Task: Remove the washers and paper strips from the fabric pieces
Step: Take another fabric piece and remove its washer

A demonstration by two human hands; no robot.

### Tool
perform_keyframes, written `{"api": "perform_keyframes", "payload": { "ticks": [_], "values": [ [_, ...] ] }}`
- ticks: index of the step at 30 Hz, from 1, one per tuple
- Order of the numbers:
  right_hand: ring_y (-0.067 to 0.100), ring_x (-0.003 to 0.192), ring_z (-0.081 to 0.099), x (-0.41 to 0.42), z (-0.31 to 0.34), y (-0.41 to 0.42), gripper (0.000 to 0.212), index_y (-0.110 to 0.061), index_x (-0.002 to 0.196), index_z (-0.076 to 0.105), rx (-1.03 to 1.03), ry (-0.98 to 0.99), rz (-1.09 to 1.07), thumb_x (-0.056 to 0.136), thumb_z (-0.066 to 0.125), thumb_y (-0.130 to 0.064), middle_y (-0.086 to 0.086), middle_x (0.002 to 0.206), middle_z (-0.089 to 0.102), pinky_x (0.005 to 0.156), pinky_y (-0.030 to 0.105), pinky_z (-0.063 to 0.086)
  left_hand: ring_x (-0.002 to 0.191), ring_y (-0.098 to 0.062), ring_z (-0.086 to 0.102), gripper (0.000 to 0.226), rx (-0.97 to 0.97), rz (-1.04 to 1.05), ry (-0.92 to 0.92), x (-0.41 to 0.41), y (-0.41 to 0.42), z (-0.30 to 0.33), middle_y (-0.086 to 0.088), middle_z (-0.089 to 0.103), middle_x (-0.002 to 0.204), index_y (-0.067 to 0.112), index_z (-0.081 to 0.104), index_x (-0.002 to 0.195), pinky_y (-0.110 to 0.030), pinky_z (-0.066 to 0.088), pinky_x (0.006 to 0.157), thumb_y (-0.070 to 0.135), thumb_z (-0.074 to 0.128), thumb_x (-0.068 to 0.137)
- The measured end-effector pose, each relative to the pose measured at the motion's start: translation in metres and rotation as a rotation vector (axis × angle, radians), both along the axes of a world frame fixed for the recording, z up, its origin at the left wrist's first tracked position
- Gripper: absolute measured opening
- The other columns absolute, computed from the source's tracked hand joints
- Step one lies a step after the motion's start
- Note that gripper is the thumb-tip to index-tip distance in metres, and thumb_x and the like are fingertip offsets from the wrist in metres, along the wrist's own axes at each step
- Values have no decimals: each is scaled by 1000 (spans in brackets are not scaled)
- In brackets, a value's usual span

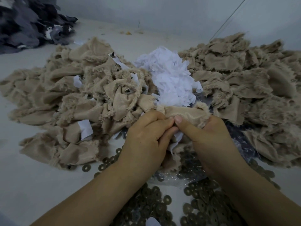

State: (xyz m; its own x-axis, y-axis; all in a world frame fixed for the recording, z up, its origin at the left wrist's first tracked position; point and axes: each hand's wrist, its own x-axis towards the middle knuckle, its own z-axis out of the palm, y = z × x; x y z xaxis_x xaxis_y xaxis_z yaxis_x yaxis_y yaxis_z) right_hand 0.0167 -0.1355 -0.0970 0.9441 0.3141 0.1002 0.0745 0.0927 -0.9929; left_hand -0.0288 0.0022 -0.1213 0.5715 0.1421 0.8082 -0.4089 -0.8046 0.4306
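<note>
The fabric piece (pixel 184 114) being worked on is a tan, fuzzy-edged scrap held up just in front of the white paper heap (pixel 171 79), its long axis running left to right across the view. The left hand (pixel 146 134) pinches its left end with curled fingers; the right hand (pixel 210 137) grips the right part, thumb pressed on top, the two thumbs almost touching at the middle. A paper strip (pixel 176 137) peeks out just below the fingers, between the two hands, so it lies under the grip and equally close to either hand. I cannot tell whether a washer is on this piece. Pulling the strip free likely calls for one hand to hold the cloth while the other draws downward. Left of the paper heap lies a pile of unprocessed fabric (pixel 65 98) with strips showing; right of it a stripped pile (pixel 244 75). Loose washers (pixel 203 207) lie nearest the person.
</note>
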Motion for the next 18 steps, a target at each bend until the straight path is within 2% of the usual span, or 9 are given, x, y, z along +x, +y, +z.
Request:
{"api": "perform_keyframes", "payload": {
  "ticks": [4,7,11,15,18],
  "values": [
    [18,91,76,0,-1,0,14,-17,91,80,1,-18,78,93,67,-12,2,94,79,76,25,59,76,-9,56,7,12,-20,22,0,2,1,-11,67,79,-2,75,85,-4,41,77,1,78,80],
    [17,95,75,1,-2,-1,15,-16,100,77,-74,-38,101,97,63,-12,1,97,79,82,28,60,74,-10,54,7,59,-27,15,1,2,-1,-13,66,78,-5,74,84,-5,41,74,-3,78,78],
    [15,86,76,2,-1,-2,17,-17,91,78,-86,-46,71,96,63,-10,1,89,79,74,22,59,71,-9,54,4,55,-60,29,3,1,-1,-13,65,77,-5,73,80,-7,43,70,-2,76,79],
    [11,84,75,1,0,-2,17,-15,93,77,-100,-60,79,96,62,-7,-1,86,79,69,18,56,70,-5,55,5,-14,-112,72,3,2,1,-8,65,74,-1,74,77,-5,43,69,1,76,80],
    [10,84,75,2,2,-3,16,-10,95,76,-131,-96,79,96,61,-6,0,87,79,71,17,56,71,-6,57,7,-23,-129,73,3,3,2,-8,66,75,0,75,78,-9,46,70,5,73,82]
  ]
}}
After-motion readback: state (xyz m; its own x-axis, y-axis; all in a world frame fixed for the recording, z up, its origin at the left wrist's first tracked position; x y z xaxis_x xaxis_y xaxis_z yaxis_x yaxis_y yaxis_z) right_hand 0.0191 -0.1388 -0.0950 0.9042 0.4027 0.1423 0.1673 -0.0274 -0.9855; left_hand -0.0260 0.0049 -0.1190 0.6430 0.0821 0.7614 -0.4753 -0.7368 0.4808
